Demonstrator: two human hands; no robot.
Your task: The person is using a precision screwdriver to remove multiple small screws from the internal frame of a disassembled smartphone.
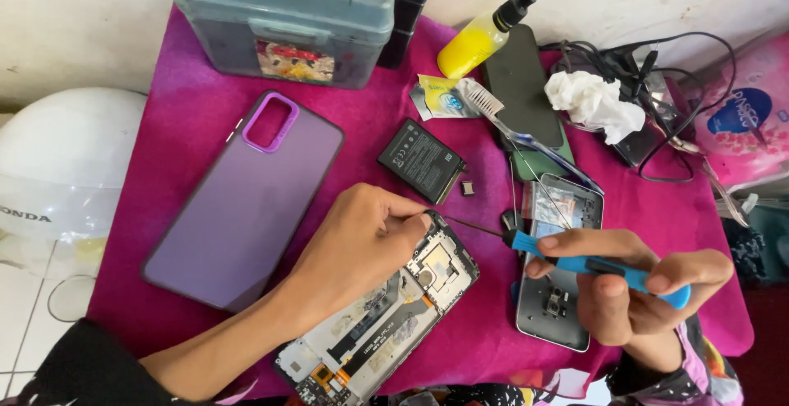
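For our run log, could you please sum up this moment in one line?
left hand: steadies opened phone | right hand: grips blue screwdriver, tip at phone's top edge | nearby: battery, purple case

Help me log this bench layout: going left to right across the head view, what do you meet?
White helmet → purple phone case → left hand on the opened phone → black battery → blue screwdriver in the right hand → pink packet.

Wall: I see off-white plaster wall (82, 20), scuffed (evenly lit).
Floor: white tiles (20, 307) at left.
Table cover: magenta cloth (189, 106).
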